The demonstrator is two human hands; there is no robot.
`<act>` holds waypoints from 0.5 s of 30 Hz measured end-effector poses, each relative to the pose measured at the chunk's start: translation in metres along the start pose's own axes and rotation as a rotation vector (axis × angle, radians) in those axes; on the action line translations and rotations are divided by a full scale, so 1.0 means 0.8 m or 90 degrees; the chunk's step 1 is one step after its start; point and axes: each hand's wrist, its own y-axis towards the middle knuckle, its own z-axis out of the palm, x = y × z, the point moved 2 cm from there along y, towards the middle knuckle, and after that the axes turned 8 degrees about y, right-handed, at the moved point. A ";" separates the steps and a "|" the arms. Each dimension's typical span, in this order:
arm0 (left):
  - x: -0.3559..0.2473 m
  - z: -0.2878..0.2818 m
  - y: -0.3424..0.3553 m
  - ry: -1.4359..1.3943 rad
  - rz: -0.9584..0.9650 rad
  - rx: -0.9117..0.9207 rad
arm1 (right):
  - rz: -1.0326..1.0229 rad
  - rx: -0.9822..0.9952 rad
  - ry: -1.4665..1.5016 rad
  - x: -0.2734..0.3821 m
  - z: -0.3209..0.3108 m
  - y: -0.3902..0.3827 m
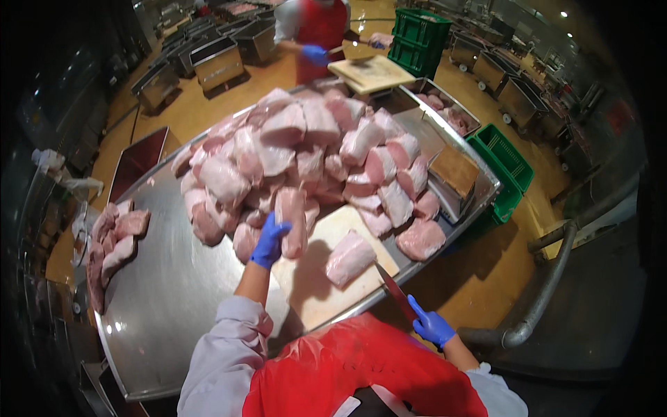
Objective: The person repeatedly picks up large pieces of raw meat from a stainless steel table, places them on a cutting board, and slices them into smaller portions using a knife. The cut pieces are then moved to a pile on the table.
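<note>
My left hand [269, 242], in a blue glove, grips a long piece of meat [290, 221] and holds it up over the left side of a white cutting board [314, 300]. Another pale chunk of meat [350, 258] lies on the board's right half. In my right hand [432, 325], also gloved in blue, is a knife [396, 292]. Its blade points up and left, and the tip is beside the chunk on the board. Behind the board rises a large pile of raw meat pieces [278, 149].
A steel table [174, 306] carries everything, with darker meat strips [114, 240] at its left edge. Green crates [511, 170] stand right of it. Across the pile, a person in a red apron [323, 42] works at another board [372, 73]. Metal carts [215, 62] fill the floor beyond.
</note>
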 end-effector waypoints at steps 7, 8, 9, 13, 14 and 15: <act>-0.284 0.125 0.301 0.859 0.217 -0.239 | 0.056 -0.165 0.021 -0.042 -0.046 0.012; -0.297 0.134 0.335 0.968 0.161 -0.223 | 0.062 -0.172 0.018 -0.046 -0.047 0.016; -0.297 0.147 0.356 1.031 0.101 -0.195 | 0.072 -0.178 0.014 -0.049 -0.048 0.015; -0.267 0.136 0.437 1.213 -0.048 -0.191 | 0.104 -0.182 0.016 -0.069 -0.041 0.012; -0.262 0.139 0.456 1.214 -0.088 -0.149 | 0.123 -0.178 0.038 -0.083 -0.034 0.005; -0.260 0.142 0.471 1.215 -0.133 -0.106 | 0.144 -0.171 0.062 -0.088 -0.031 -0.002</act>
